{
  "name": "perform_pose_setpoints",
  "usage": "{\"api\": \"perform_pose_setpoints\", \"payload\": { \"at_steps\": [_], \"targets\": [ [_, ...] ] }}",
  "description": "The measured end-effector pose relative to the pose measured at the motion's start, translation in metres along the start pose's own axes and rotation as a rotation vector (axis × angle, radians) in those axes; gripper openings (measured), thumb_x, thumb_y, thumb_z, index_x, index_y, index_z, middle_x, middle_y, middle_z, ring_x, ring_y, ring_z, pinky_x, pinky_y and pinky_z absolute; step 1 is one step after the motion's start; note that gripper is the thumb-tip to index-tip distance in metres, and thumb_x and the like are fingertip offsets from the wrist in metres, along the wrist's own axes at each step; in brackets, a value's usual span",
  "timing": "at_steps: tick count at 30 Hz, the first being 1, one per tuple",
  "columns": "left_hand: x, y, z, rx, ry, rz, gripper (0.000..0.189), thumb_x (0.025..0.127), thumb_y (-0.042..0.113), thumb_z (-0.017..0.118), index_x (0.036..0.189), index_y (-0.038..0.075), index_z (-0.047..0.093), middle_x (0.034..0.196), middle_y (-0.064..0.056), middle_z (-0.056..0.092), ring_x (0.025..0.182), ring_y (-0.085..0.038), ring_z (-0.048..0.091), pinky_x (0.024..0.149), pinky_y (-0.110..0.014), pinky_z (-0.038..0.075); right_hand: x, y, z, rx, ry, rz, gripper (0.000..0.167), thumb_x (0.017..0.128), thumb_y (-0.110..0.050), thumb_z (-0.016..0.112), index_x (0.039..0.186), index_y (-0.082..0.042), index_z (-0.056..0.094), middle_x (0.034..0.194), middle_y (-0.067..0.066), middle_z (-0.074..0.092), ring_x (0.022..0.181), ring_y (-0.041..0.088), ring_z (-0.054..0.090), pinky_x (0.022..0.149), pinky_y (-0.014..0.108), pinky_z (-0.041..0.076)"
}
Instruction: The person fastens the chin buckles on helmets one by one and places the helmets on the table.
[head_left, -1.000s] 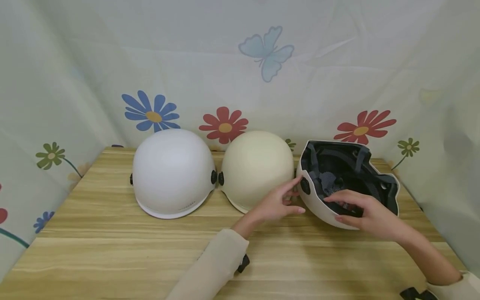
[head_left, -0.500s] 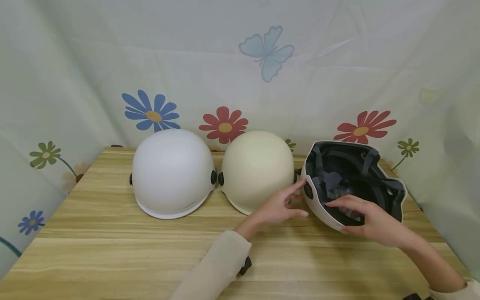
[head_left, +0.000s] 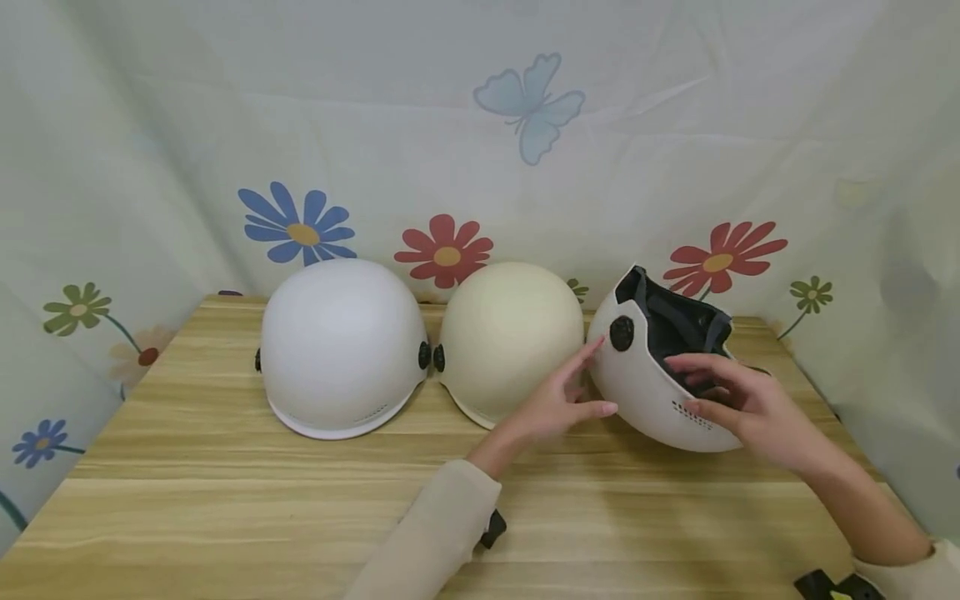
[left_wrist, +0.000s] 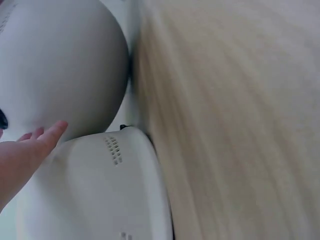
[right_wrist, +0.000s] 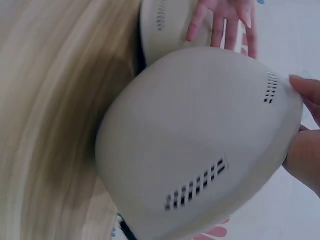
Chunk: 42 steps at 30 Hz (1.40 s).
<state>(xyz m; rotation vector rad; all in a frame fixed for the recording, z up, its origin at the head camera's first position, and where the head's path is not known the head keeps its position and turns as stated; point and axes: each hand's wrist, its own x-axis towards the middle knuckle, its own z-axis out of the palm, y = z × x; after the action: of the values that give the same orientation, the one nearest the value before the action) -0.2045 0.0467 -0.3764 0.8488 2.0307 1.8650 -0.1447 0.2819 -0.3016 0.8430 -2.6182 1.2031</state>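
An off-white helmet (head_left: 637,392) lies tilted on the table's right side, its black lining and straps (head_left: 678,325) partly showing. My right hand (head_left: 757,417) grips its near rim, thumb outside and fingers over the edge. On the helmet's left side, near the round black knob (head_left: 622,333), my left hand (head_left: 551,408) has its fingers extended, fingertips at the shell. The right wrist view shows the vented shell (right_wrist: 190,125) up close, with the right hand (right_wrist: 307,135) at its edge. Directly left stands a cream helmet (head_left: 510,333), dome up, partly behind the left hand.
A white helmet (head_left: 341,350) sits dome up at the left of the row, its black knob close to the cream helmet's. The wooden table (head_left: 262,517) ends at a flower-printed cloth (head_left: 637,150) behind and at both sides.
The right-hand helmet first shifted slightly right, then rolled over so more outer shell and less lining shows. My right hand rose a little with its rim. The left hand stayed nearly in place.
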Motion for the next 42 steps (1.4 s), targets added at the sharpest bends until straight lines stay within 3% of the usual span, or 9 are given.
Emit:
{"api": "perform_pose_setpoints", "payload": {
  "at_steps": [7, 13, 19, 21, 24, 27, 29, 33, 42],
  "targets": [
    [0.004, -0.002, -0.004, 0.046, 0.035, -0.012, 0.075, 0.082, 0.018, 0.070, 0.144, 0.026, 0.028, 0.147, 0.004, 0.023, 0.131, -0.014, 0.028, 0.100, -0.037, 0.034, 0.003, 0.001, -0.013, 0.190, 0.128, 0.092, 0.040, 0.087, 0.010, 0.051, 0.126, 0.003, 0.048, 0.117, -0.001, 0.053, 0.102, 0.007, 0.053, 0.077, 0.013, 0.045],
    [0.004, -0.003, -0.001, 0.070, -0.008, -0.056, 0.078, 0.083, 0.021, 0.069, 0.145, 0.026, 0.024, 0.149, 0.004, 0.019, 0.131, -0.024, 0.031, 0.098, -0.037, 0.037, -0.003, 0.014, -0.024, 0.425, 0.198, 0.199, 0.038, 0.092, 0.003, 0.049, 0.129, -0.003, 0.049, 0.120, 0.002, 0.048, 0.101, 0.011, 0.048, 0.075, 0.015, 0.047],
    [0.003, -0.008, -0.002, 0.063, -0.031, -0.098, 0.077, 0.082, 0.021, 0.069, 0.145, 0.028, 0.024, 0.148, 0.006, 0.021, 0.128, -0.021, 0.035, 0.099, -0.037, 0.036, -0.010, 0.031, -0.042, 0.620, 0.284, 0.278, 0.038, 0.091, 0.002, 0.051, 0.129, -0.004, 0.051, 0.120, 0.000, 0.049, 0.101, 0.009, 0.049, 0.074, 0.015, 0.048],
    [0.004, -0.010, -0.001, 0.064, -0.039, -0.094, 0.076, 0.083, 0.022, 0.069, 0.145, 0.028, 0.024, 0.148, 0.006, 0.021, 0.128, -0.021, 0.035, 0.099, -0.037, 0.036, -0.013, 0.035, -0.048, 0.549, 0.310, 0.333, 0.039, 0.091, -0.002, 0.052, 0.130, -0.007, 0.051, 0.118, -0.003, 0.050, 0.099, 0.006, 0.050, 0.071, 0.014, 0.048],
    [0.004, -0.011, 0.000, 0.076, -0.050, -0.088, 0.074, 0.084, 0.024, 0.067, 0.145, 0.028, 0.024, 0.148, 0.006, 0.022, 0.129, -0.022, 0.035, 0.099, -0.037, 0.036, -0.017, 0.036, -0.056, 0.287, 0.321, 0.444, 0.040, 0.093, -0.011, 0.052, 0.133, -0.015, 0.049, 0.116, -0.011, 0.049, 0.093, 0.004, 0.047, 0.064, 0.010, 0.046],
    [0.006, -0.013, 0.004, 0.100, -0.059, -0.082, 0.073, 0.086, 0.026, 0.065, 0.145, 0.026, 0.023, 0.147, 0.007, 0.023, 0.128, -0.021, 0.035, 0.099, -0.036, 0.036, -0.021, 0.035, -0.063, 0.027, 0.292, 0.532, 0.041, 0.095, -0.022, 0.050, 0.135, -0.023, 0.047, 0.120, -0.018, 0.047, 0.098, 0.002, 0.044, 0.062, 0.008, 0.043],
    [0.008, -0.013, 0.008, 0.109, -0.061, -0.090, 0.072, 0.087, 0.027, 0.064, 0.146, 0.025, 0.023, 0.147, 0.008, 0.023, 0.128, -0.019, 0.035, 0.099, -0.035, 0.036, -0.023, 0.035, -0.067, -0.045, 0.270, 0.545, 0.041, 0.095, -0.026, 0.049, 0.135, -0.025, 0.047, 0.123, -0.020, 0.045, 0.107, 0.002, 0.042, 0.064, 0.007, 0.041],
    [0.012, -0.014, 0.016, 0.140, -0.076, -0.130, 0.073, 0.087, 0.031, 0.063, 0.146, 0.026, 0.020, 0.147, 0.008, 0.024, 0.129, -0.021, 0.034, 0.098, -0.033, 0.037, -0.026, 0.034, -0.075, -0.096, 0.234, 0.500, 0.039, 0.094, -0.025, 0.050, 0.133, -0.021, 0.050, 0.118, -0.028, 0.045, 0.113, -0.008, 0.036, 0.071, 0.001, 0.036],
    [0.016, -0.012, 0.030, 0.223, -0.119, -0.180, 0.077, 0.087, 0.038, 0.061, 0.147, 0.032, 0.013, 0.148, 0.003, 0.023, 0.128, -0.018, 0.035, 0.095, -0.033, 0.039, -0.029, 0.036, -0.080, -0.104, 0.226, 0.423, 0.037, 0.093, -0.011, 0.053, 0.130, -0.016, 0.054, 0.113, -0.031, 0.045, 0.095, -0.017, 0.042, 0.067, 0.003, 0.041]
  ]
}}
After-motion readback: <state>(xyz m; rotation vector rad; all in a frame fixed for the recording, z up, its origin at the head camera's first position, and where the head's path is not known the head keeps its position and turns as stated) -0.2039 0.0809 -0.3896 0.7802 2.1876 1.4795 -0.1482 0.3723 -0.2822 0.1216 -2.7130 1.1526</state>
